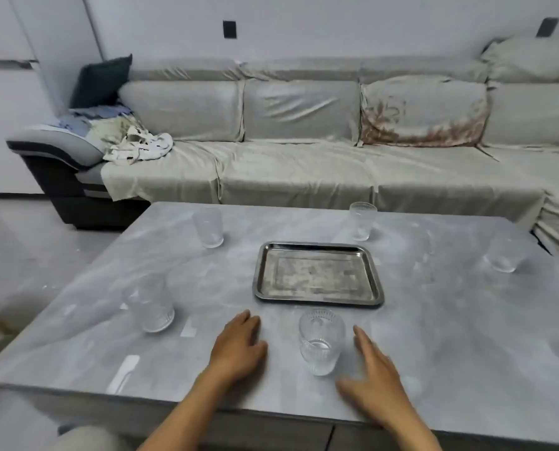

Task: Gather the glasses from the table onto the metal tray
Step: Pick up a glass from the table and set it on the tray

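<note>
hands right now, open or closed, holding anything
Left hand: open, flat on the table, holding nothing.
Right hand: open beside the nearest glass, holding nothing.

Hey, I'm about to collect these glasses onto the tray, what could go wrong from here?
The nearest glass stands between the left hand and right hand, neither touching it; a sideways bump might tip it. The clear glasses blend into the pale table, especially the far right glass, so one may get missed. The tray is small, so five glasses might crowd and knock together.
</note>
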